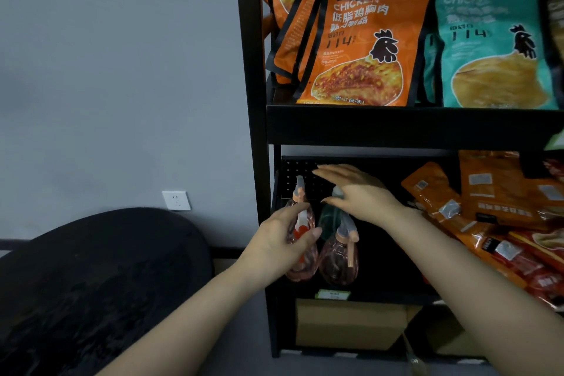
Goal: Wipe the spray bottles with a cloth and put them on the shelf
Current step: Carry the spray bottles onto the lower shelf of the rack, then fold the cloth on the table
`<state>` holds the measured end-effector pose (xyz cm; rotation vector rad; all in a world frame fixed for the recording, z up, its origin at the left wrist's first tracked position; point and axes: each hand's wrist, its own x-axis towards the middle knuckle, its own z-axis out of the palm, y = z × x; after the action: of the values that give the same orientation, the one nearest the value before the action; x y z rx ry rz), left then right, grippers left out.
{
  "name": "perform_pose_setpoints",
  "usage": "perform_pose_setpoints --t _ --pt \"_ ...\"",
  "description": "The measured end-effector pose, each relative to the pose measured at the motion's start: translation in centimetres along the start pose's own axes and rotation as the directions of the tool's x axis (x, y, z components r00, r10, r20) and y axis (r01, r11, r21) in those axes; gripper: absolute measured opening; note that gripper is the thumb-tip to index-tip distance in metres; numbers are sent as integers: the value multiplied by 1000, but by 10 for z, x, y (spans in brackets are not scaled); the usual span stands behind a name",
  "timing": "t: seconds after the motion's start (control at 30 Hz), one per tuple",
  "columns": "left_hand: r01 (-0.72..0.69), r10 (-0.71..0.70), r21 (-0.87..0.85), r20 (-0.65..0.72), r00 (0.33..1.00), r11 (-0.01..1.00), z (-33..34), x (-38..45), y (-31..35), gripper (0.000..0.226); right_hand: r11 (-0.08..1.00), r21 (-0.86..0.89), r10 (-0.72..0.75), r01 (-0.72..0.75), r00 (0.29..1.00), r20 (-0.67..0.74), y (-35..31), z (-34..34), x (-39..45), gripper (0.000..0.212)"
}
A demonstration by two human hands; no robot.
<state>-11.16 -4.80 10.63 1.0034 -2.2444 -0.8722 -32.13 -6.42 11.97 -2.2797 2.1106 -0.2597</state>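
At lower centre, the left hand (282, 241) grips a pink spray bottle (302, 241) on the shelf (351, 128); the right hand (360, 195), fingers flat and holding nothing, hovers over a teal bottle (328, 218). Another pink bottle (338, 256) already stands there. No cloth shows; shelving seems nearly finished.

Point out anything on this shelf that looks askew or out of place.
The orange packets at the right of the middle shelf lie in a loose, slanting heap, some past its front edge. The spray bottles stand upright.
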Motion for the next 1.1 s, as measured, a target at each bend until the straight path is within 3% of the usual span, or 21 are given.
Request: perform_pose_setpoints --t 0.27,0.47,0.7,1.1 --pt "-55 53 70 28 998 996 -12 -11 4 57 997 43 76 -71 989 -129 -28 -12 -58 73" --pt "-109 98 189 65 993 976 -26 -35 5 61 993 116 42 -22 984 -171 -47 -5 -93 77" --pt "-46 29 354 55 998 934 -53 -78 -9 66 981 183 -34 60 989 -142 -93 1 -115 81" --pt "187 -140 441 -136 981 878 -129 -182 -79 83 910 272 -308 313 949 -64 -194 42 -91 75"
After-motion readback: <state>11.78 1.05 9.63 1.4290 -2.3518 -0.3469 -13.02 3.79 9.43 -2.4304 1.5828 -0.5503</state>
